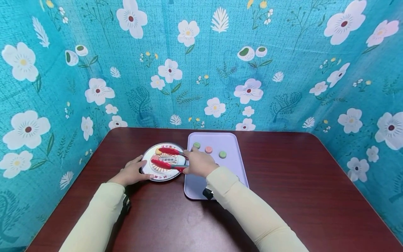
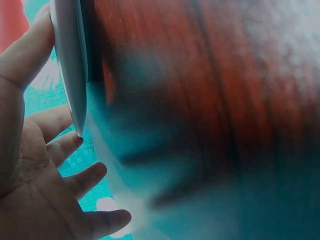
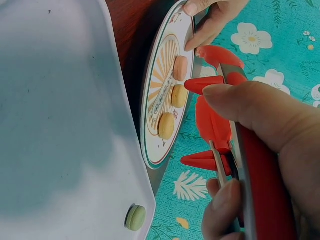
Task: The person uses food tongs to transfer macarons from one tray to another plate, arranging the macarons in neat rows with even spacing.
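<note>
I hold the red tongs (image 1: 168, 158) in my right hand (image 1: 199, 163), fingers curled round them, tips parted and empty over the round plate (image 3: 150, 135); my relaxed left hand (image 1: 130, 172) steadies its rim. Three macarons (image 3: 173, 96) remain there, three (image 1: 209, 149) already lie on the lilac tray (image 1: 217, 175), so I judge it about half done

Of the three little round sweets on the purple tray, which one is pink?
The middle sweet is pink; the two either side of it are green.
</note>
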Demonstrator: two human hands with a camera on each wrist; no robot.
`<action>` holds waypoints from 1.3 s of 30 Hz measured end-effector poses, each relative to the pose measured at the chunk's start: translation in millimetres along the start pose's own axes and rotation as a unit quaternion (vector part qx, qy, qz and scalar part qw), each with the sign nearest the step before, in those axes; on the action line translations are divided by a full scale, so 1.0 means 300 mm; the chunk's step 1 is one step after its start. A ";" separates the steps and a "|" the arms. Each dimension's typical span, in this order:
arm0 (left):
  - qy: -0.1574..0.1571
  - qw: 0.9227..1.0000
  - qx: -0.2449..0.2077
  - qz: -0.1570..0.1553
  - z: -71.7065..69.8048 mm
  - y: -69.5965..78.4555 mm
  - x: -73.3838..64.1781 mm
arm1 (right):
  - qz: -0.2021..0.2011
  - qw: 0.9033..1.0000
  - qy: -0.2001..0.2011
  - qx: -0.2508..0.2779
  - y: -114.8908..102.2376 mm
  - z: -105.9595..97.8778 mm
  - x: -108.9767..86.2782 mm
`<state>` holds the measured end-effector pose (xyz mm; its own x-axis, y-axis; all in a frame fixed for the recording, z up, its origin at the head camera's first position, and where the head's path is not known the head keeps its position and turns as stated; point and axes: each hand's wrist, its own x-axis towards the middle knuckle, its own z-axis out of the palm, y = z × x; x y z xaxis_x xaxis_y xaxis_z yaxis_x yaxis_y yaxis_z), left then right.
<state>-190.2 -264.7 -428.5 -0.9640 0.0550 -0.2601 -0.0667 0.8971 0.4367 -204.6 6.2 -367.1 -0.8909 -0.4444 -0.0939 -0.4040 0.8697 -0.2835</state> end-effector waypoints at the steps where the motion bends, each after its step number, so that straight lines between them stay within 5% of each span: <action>1: 0.000 1.000 0.000 0.001 0.001 -0.001 0.000 | 0.001 1.000 0.001 0.001 0.001 -0.002 -0.002; 39: 0.006 0.999 0.022 0.023 -0.004 -0.003 -0.004 | 0.010 0.999 0.033 0.008 0.086 -0.012 -0.061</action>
<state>-189.3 -266.2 -427.6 -0.9689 0.0923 -0.2297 -0.0100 0.9124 0.4091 -199.3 37.4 -369.3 -0.9107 -0.4114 -0.0368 -0.3830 0.8744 -0.2978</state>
